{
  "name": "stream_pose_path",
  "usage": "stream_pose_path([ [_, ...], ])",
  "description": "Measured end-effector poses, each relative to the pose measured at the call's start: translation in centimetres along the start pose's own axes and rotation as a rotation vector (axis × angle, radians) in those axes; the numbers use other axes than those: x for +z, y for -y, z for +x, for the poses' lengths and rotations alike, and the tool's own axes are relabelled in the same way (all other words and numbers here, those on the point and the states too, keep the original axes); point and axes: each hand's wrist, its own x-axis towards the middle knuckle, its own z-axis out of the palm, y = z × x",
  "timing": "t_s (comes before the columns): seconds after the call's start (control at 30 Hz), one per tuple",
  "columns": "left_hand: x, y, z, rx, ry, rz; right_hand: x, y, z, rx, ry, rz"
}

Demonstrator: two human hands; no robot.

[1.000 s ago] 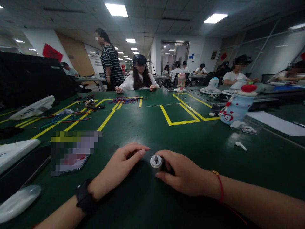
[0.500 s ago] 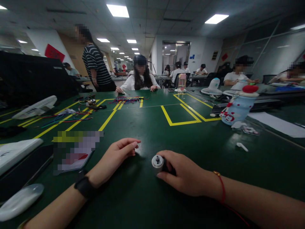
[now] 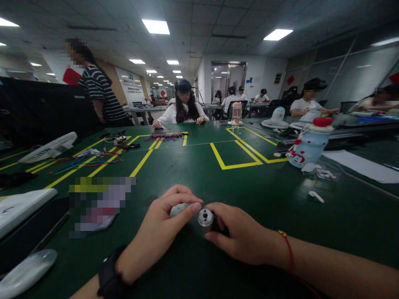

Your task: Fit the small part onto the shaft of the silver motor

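Head view, looking forward and down over a green table (image 3: 193, 166) marked with yellow tape lines (image 3: 232, 155).

At six o'clock, low in the middle: a small metal cylinder (image 3: 205, 217), silvery end cap facing up with a dark stub at its centre, resting on the table surface. Gripped by the right hand (image 3: 241, 236), coming in from four o'clock; thumb over the top, fingers curled round the dark rear part of the body, closed firmly on it. Red cord (image 3: 288, 249) round that wrist.

Just at nine o'clock of the cylinder: the left hand (image 3: 156, 241), coming in from seven o'clock, fingers curled over a small pale piece (image 3: 179, 209), mostly hidden under them; forefinger tip just beside the cylinder's cap, touching or not cannot be told. Black watch (image 3: 109, 276) on that wrist.

Around the edges: at nine o'clock a blurred-out flat item (image 3: 99, 205), a white device (image 3: 21, 205) and a pale mouse-like shape (image 3: 26, 272). At ten o'clock, a white fan (image 3: 50, 147) lying down and loose coloured wires (image 3: 87, 160). At two o'clock, a pale blue bottle with a red cap (image 3: 310, 141), a sheet of paper (image 3: 361, 166), and a small white bit (image 3: 316, 196) on the table. At twelve o'clock, a seated person in white (image 3: 181, 110) across the table, a bundle of wires (image 3: 166, 135) before them; at eleven o'clock, a standing person in stripes (image 3: 99, 97).
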Motion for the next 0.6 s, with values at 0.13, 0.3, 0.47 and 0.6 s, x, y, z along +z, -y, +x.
stream_pose_path([
  [0.13,-1.8,1.7,0.3,-0.076,0.179,0.055,0.0,0.0,-0.2,0.017,0.012,0.015],
  [0.3,-2.2,3.4,0.5,-0.042,0.385,0.266,0.0,0.0,-0.2,0.043,0.018,0.01],
  [0.47,-2.0,3.5,0.3,-0.031,0.42,0.33,0.0,0.1,-0.2,0.051,0.015,0.009],
  [0.6,-2.3,3.2,0.4,-0.07,0.414,0.263,0.0,0.0,-0.1,0.046,0.015,0.009],
])
